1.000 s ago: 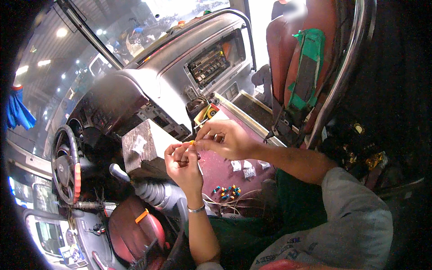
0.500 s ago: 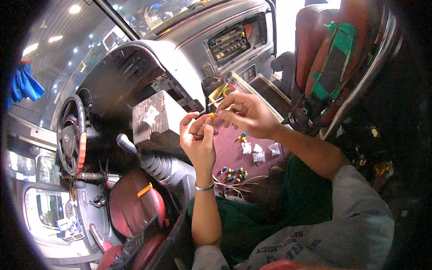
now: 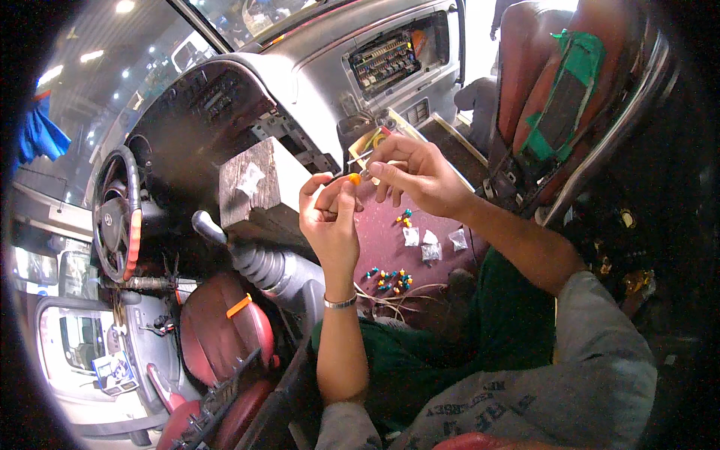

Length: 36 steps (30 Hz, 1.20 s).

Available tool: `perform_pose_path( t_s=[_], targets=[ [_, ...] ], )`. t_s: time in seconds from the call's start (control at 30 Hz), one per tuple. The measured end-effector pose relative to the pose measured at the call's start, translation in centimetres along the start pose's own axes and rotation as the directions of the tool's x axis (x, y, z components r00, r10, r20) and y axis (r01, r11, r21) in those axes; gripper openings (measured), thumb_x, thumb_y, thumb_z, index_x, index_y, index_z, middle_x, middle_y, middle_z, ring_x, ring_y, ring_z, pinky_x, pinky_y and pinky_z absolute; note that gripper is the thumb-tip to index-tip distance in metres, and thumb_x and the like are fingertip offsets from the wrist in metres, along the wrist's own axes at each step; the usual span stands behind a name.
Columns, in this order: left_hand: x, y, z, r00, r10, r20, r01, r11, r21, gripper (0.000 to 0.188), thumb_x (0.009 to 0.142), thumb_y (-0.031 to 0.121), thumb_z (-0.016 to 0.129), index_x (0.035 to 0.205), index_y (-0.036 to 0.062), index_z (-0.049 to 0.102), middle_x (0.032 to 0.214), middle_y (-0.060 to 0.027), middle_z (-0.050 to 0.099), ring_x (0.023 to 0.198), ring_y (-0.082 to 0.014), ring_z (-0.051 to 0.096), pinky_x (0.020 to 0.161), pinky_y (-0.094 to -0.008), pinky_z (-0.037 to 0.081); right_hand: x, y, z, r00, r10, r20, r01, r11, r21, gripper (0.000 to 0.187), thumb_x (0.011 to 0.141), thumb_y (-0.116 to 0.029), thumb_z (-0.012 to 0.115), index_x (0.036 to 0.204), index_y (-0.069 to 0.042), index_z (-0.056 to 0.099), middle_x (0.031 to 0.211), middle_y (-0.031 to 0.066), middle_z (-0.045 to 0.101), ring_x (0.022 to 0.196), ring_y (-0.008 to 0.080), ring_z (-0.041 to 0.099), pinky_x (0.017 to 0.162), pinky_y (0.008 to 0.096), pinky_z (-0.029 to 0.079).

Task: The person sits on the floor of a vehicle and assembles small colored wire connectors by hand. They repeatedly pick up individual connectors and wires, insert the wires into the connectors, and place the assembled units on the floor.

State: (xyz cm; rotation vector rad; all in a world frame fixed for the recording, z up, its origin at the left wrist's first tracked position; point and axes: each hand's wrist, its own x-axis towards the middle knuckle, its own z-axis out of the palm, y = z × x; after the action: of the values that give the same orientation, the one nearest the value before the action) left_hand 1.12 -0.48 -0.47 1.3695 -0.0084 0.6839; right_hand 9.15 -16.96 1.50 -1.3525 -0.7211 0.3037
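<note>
My left hand (image 3: 328, 225), a metal-banded watch at its wrist, pinches a small orange-yellow piece (image 3: 355, 179) between thumb and forefinger. From the right, my right hand (image 3: 420, 178) brings its closed thumb and forefinger up beside that piece. Something tiny and greyish seems to be in its pinch, too small to name. Below both hands, on a dark red surface, lies a scatter of small blue and yellow pieces (image 3: 394, 281). A smaller cluster of pieces (image 3: 405, 217) lies closer to my right hand, beside several small clear bags (image 3: 431, 252).
A wooden block (image 3: 244, 187) with a crumpled clear bag on top stands left of my hands. The gear lever (image 3: 208, 226) and steering wheel (image 3: 116, 217) are further left. Ahead are a yellow box (image 3: 364, 145) and an open fuse panel (image 3: 386, 64). Thin wires (image 3: 397, 300) lie near my lap.
My right hand has shifted slightly up and right, its fingertips still beside the orange-yellow piece. More of that piece shows now. The whole view has shifted a little.
</note>
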Motion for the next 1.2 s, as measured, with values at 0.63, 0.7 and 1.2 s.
perform_pose_path(
  t_s=[0.63,0.7,1.2],
  targets=[
    [0.9,-0.6,-1.5,0.994,-0.023,-0.103,0.036,0.992,0.125,0.028,0.102,0.013,0.065,0.124,0.0002,0.054,0.097,-0.0052,0.066,0.070,-0.0078,0.055,0.065,-0.0246,0.047,1.7,3.1,-1.7,0.994,-0.056,-0.089,0.048,0.995,-0.082,0.021,0.103,-0.020,0.064,0.115,-0.002,0.062,0.097,0.0046,0.070,0.073,0.0067,0.062,0.062,0.0237,0.054],
    [0.9,-0.3,-1.6,0.995,0.027,-0.100,-0.011,0.988,0.152,0.028,0.102,0.015,0.064,0.125,0.0006,0.055,0.096,-0.0050,0.065,0.071,-0.0081,0.056,0.065,-0.0246,0.048,1.6,3.0,-1.6,0.998,0.012,-0.057,-0.020,0.989,-0.148,0.023,0.103,-0.021,0.066,0.115,-0.002,0.065,0.096,0.0036,0.070,0.073,0.0062,0.060,0.062,0.0232,0.053],
    [2.9,-0.4,-6.2,0.958,0.147,-0.245,-0.127,0.987,0.096,0.029,0.097,0.011,0.068,0.122,-0.0016,0.060,0.089,-0.0063,0.067,0.069,-0.0095,0.061,0.066,-0.0233,0.050,1.4,21.9,6.2,0.705,0.425,0.567,0.345,0.493,-0.799,0.027,0.084,-0.015,0.068,0.108,-0.009,0.078,0.097,0.0144,0.077,0.092,0.0345,0.076,0.080,0.0470,0.060]
  ],
)
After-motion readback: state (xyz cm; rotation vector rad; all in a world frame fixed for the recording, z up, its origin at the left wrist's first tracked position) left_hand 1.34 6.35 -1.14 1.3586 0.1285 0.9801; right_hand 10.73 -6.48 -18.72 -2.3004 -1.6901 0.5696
